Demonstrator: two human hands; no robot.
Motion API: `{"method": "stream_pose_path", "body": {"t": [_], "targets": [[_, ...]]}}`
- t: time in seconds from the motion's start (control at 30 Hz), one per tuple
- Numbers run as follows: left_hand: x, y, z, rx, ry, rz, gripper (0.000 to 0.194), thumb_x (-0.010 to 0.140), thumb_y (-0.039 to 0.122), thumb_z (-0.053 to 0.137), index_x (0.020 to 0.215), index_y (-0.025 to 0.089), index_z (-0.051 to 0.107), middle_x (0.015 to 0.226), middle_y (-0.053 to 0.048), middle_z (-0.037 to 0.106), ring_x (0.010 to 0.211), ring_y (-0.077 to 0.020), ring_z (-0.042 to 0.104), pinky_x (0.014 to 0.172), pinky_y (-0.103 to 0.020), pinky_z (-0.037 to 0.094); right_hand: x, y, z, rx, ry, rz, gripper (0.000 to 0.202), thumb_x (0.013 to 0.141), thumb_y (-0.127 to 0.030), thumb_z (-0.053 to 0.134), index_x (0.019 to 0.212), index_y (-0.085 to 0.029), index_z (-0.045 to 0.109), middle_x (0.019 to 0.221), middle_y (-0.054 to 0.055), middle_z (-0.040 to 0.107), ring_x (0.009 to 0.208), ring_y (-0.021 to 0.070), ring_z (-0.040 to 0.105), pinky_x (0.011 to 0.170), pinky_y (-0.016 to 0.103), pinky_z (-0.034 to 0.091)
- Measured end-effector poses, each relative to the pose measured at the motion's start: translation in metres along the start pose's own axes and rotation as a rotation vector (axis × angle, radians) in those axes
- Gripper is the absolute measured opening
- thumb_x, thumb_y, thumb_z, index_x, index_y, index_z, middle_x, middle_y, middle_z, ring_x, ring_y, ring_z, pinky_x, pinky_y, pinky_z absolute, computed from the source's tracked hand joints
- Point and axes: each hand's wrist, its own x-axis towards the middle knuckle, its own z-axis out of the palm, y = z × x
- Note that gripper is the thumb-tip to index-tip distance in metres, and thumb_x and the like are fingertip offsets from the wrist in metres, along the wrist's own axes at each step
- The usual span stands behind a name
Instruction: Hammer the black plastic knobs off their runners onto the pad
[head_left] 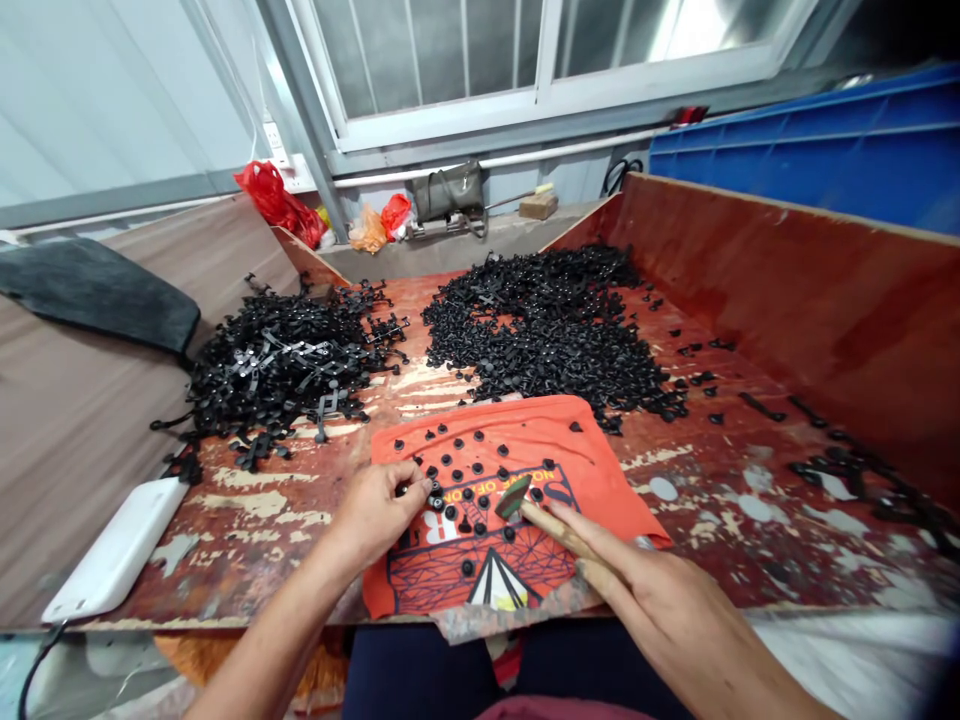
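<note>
An orange cloth point(592, 460) with printed letters lies flat on the worktable, with several small round black pieces point(468, 568) spread over it. My left hand point(371, 515) is over the cloth's left part, thumb and index finger pinched together at a small black piece point(435, 487); its other fingers are partly hidden. In my right hand point(652, 580) is a wooden-handled tool point(559, 530), index finger laid along the handle. The tool's flat, dark greenish head point(514, 497) is over the black pieces in the cloth's middle; I cannot tell whether it touches them.
Behind the cloth lie a pile of longer black parts point(292, 350) at left and a heap of small black parts point(555, 330) at right. A white box-like device point(120, 550) is at the left edge. Wooden boards point(787, 270) wall the table; a blue crate point(825, 150) stands beyond.
</note>
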Motion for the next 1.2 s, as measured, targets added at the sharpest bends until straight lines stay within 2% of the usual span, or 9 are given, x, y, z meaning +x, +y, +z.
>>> {"method": "stream_pose_path", "body": {"t": [0.33, 0.47, 0.6, 0.7, 0.83, 1.0, 1.2], "targets": [[0.000, 0.001, -0.004, -0.023, -0.048, 0.002, 0.032, 0.082, 0.041, 0.049, 0.064, 0.017, 0.057, 0.059, 0.002, 0.051, 0.059, -0.0124, 0.044, 0.056, -0.022, 0.030, 0.000, 0.002, -0.003, -0.023, -0.019, -0.018, 0.044, 0.104, -0.038, 0.035, 0.147, -0.048, 0.038, 0.137, -0.006, 0.060, 0.114, 0.0251, 0.066, 0.099, 0.040, 0.051], [0.001, 0.000, -0.004, -0.013, -0.061, 0.001, 0.031, 0.082, 0.040, 0.047, 0.064, 0.017, 0.056, 0.059, 0.002, 0.050, 0.060, -0.0128, 0.044, 0.056, -0.023, 0.029, 0.008, -0.012, -0.010, 0.004, -0.031, -0.080, 0.044, 0.105, -0.039, 0.033, 0.149, -0.045, 0.037, 0.140, -0.005, 0.058, 0.122, 0.0254, 0.060, 0.102, 0.041, 0.049], [0.000, 0.000, -0.005, 0.015, -0.059, 0.020, 0.025, 0.081, 0.033, 0.044, 0.060, 0.019, 0.046, 0.056, 0.004, 0.039, 0.057, -0.0114, 0.038, 0.053, -0.023, 0.025, 0.022, -0.033, -0.012, -0.006, 0.012, -0.165, 0.045, 0.104, -0.033, 0.037, 0.148, -0.044, 0.040, 0.132, -0.003, 0.065, 0.115, 0.0256, 0.065, 0.096, 0.041, 0.053], [0.000, 0.001, -0.007, 0.042, -0.065, 0.017, 0.022, 0.078, 0.030, 0.045, 0.059, 0.019, 0.044, 0.056, 0.004, 0.039, 0.056, -0.0111, 0.038, 0.053, -0.024, 0.024, 0.029, -0.041, -0.008, -0.023, 0.039, -0.201, 0.044, 0.103, -0.030, 0.041, 0.145, -0.043, 0.046, 0.125, -0.002, 0.070, 0.109, 0.0254, 0.069, 0.090, 0.038, 0.056], [0.000, 0.003, -0.006, 0.037, -0.089, 0.029, 0.023, 0.079, 0.031, 0.045, 0.061, 0.018, 0.049, 0.056, 0.004, 0.041, 0.056, -0.0114, 0.039, 0.053, -0.024, 0.025, 0.034, -0.041, -0.003, -0.045, 0.059, -0.196, 0.041, 0.103, -0.030, 0.042, 0.142, -0.040, 0.051, 0.115, 0.000, 0.074, 0.100, 0.0251, 0.072, 0.082, 0.035, 0.058], [0.002, 0.003, -0.001, 0.024, -0.087, 0.036, 0.023, 0.079, 0.032, 0.044, 0.060, 0.019, 0.046, 0.056, 0.005, 0.041, 0.055, -0.0111, 0.038, 0.054, -0.024, 0.026, 0.036, -0.035, 0.001, -0.042, 0.076, -0.213, 0.043, 0.103, -0.030, 0.041, 0.144, -0.042, 0.048, 0.117, -0.001, 0.074, 0.097, 0.0234, 0.073, 0.078, 0.034, 0.058], [0.006, 0.004, -0.005, 0.061, -0.091, -0.001, 0.027, 0.078, 0.037, 0.045, 0.058, 0.019, 0.047, 0.053, 0.005, 0.038, 0.054, -0.0116, 0.035, 0.052, -0.025, 0.023, 0.037, -0.037, 0.003, -0.053, 0.109, -0.224, 0.045, 0.104, -0.029, 0.040, 0.146, -0.042, 0.043, 0.121, 0.000, 0.072, 0.099, 0.0228, 0.072, 0.078, 0.033, 0.057]]}}
